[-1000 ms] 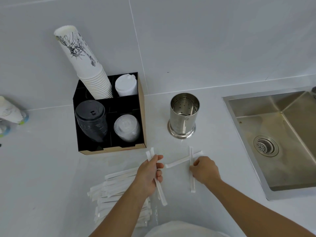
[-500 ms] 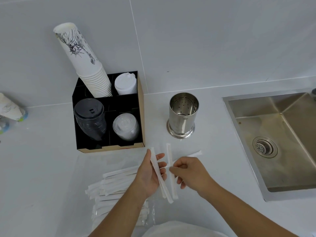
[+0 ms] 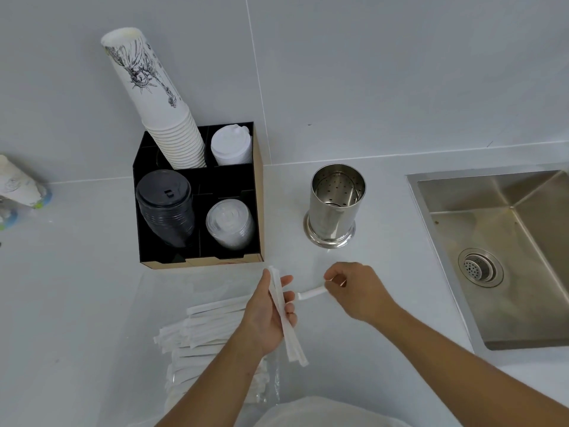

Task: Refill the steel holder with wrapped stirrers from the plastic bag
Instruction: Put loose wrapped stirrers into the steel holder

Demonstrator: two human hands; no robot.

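The steel holder (image 3: 334, 208) stands upright on the white counter, and no stirrers show inside it. My left hand (image 3: 268, 315) is shut on a few white wrapped stirrers (image 3: 288, 328) held roughly upright, below and left of the holder. My right hand (image 3: 354, 291) pinches one end of a single wrapped stirrer (image 3: 311, 293) that lies on the counter toward my left hand. A pile of wrapped stirrers (image 3: 209, 331) lies on the clear plastic bag (image 3: 271, 386), partly hidden by my left forearm.
A black organizer box (image 3: 258, 192) holds stacked paper cups (image 3: 154, 100) and lids, left of the holder. A steel sink (image 3: 505, 251) is set into the counter at the right. Paper cups (image 3: 18, 183) lie at the far left edge.
My right hand passed an upright stirrer to my left hand's bundle, then moved right and took hold of the stirrer lying on the counter.
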